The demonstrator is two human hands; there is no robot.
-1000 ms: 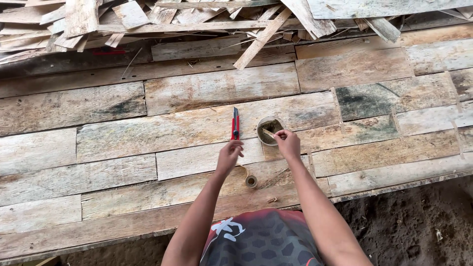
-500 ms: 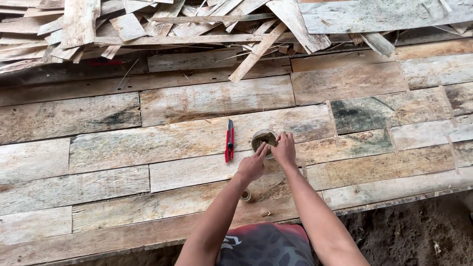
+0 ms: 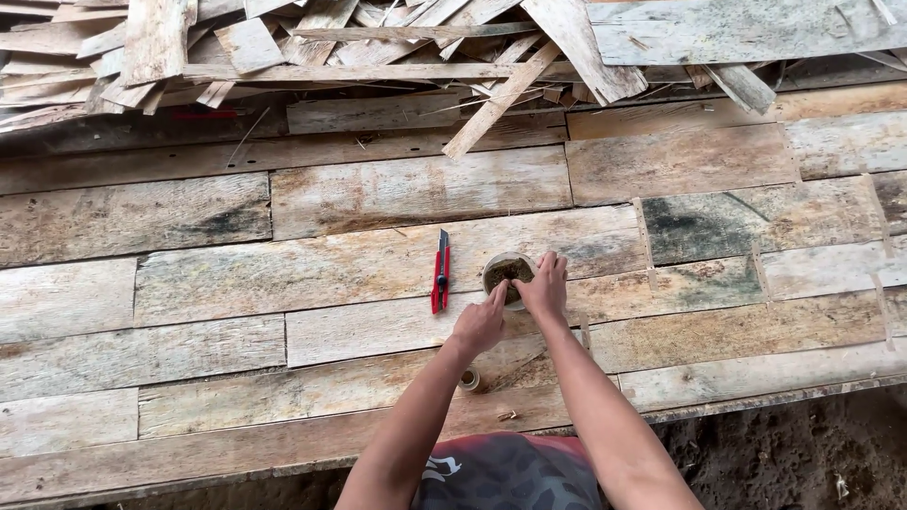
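Near the front edge of the plank surface (image 3: pixel 359 264), both hands meet at a small round container (image 3: pixel 506 274): the right hand (image 3: pixel 545 288) grips its rim, the left hand (image 3: pixel 480 324) touches it with one extended finger, beside a red utility knife (image 3: pixel 441 272).

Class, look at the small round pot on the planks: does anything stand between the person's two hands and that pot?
Nothing visible does. The left hand and right hand both reach the round pot, fingers at its rim. The red knife lies off to the pot's left, clear of both hands.

red utility knife (image 3: pixel 440 272), plank platform (image 3: pixel 189 283), scrap wood pile (image 3: pixel 312 42)
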